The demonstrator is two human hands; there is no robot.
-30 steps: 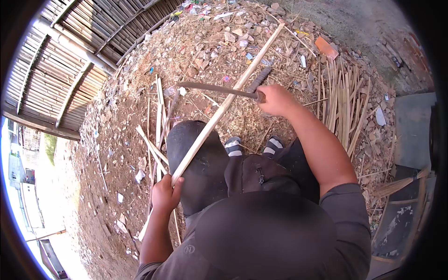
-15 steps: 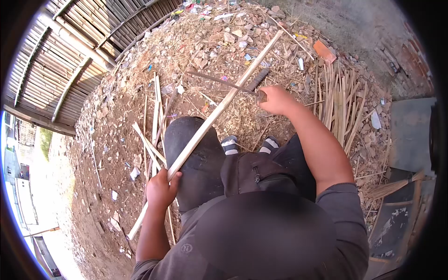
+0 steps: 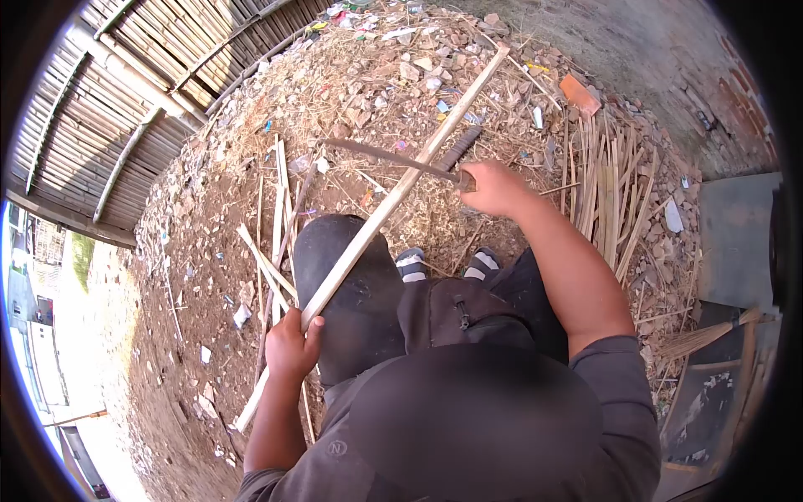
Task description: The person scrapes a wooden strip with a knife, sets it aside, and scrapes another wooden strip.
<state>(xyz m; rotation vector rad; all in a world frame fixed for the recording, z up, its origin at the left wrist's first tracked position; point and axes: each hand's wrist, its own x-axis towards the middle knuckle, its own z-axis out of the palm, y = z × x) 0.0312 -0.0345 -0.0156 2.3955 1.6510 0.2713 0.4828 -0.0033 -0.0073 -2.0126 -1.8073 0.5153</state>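
My left hand (image 3: pixel 291 345) is closed around the lower part of a long pale split-bamboo strip (image 3: pixel 368 233). The strip slants up and away across my knee, its far end above the ground. In my right hand (image 3: pixel 495 189) is the handle of a long knife (image 3: pixel 381 156). The knife's dark blade points left and crosses the strip's upper half. Whether its edge bites into the strip, I cannot tell. Just beyond the crossing, a dark ribbed bar (image 3: pixel 462 147) shows partly behind the strip.
Several cut strips (image 3: pixel 606 188) lie in a pile to the right, and more strips (image 3: pixel 280 226) lie beside my knee. An orange brick piece (image 3: pixel 579 94) sits near the wall. A bamboo fence (image 3: pixel 125 100) stands at upper left. Rubble and litter cover the ground.
My right hand and the knife have shifted slightly left, and the blade shows a broader face. The strip has moved only a little, still in my left hand.
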